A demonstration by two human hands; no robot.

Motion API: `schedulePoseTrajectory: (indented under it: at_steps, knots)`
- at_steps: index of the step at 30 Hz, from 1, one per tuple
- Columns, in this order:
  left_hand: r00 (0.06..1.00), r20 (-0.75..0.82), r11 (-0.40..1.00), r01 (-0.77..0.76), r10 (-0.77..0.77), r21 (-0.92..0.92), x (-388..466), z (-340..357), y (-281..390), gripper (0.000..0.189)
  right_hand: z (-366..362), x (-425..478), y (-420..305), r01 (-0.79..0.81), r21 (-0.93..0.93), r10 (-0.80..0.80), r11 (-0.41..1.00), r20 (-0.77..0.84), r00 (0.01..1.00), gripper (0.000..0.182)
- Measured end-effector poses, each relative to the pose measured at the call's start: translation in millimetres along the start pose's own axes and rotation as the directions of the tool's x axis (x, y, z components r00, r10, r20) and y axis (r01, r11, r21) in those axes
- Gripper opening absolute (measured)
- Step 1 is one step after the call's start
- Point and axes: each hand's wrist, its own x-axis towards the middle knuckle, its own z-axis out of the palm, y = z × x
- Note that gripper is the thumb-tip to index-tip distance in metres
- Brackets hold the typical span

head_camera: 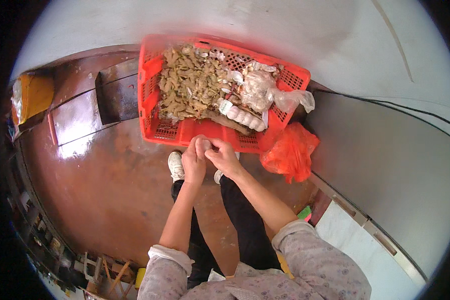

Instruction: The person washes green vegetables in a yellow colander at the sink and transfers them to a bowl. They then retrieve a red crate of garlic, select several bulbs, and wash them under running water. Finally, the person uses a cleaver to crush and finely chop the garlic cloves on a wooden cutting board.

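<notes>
Close together before the front wall of a red plastic crate (202,133), my left hand (193,159) and my right hand (225,157) pinch a small pale object (206,144) between them. Fingers cover most of it, so its kind is unclear. Inside the crate, ginger root (189,82) is heaped over the left and middle. To the right are a knotted clear plastic bag (257,90) with pale contents and a net pack of garlic bulbs (243,118) with a label. A long brown root (225,122) lies near the crate's front, partly beneath the garlic.
A red plastic bag (290,152) hangs or rests at the crate's right front corner. Right of it stands a grey-topped cabinet (382,150) with dark cables along the wall. A yellow container (35,97) stands far left on the reddish-brown floor (108,191). Wooden stools (112,273) are at lower left.
</notes>
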Motion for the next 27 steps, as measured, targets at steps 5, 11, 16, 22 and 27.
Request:
schedulePoseTrajectory:
  at_steps: [5,11,16,22,27]
  knots:
    - [0.997,0.027,0.959,0.073,-0.068,-0.274,0.0,-10.1,1.4,0.026,12.5,4.3,3.5,0.093,-0.082,-0.095,0.992,-0.022,0.995,0.025]
    - [0.987,0.142,0.844,0.136,-0.072,-0.518,2.8,-10.3,-29.7,0.017,13.3,4.5,-0.1,0.251,-0.309,-0.234,0.917,0.09,0.968,0.02]
    - [0.976,0.176,0.836,0.2,-0.126,-0.511,3.6,-8.0,-33.7,0.018,20.4,6.9,2.0,0.156,-0.315,-0.162,0.936,0.008,0.987,0.016]
    - [0.99,0.093,0.857,0.142,-0.11,-0.496,17.8,-2.9,-7.3,0.022,23.1,22.3,34.8,-0.172,0.259,0.24,0.951,-0.258,0.936,0.016]
    - [0.949,0.262,0.724,0.304,-0.175,-0.619,53.3,-21.2,-14.9,0.028,-7.5,32.5,4.0,-0.223,0.678,0.231,0.7,0.081,0.97,0.019]
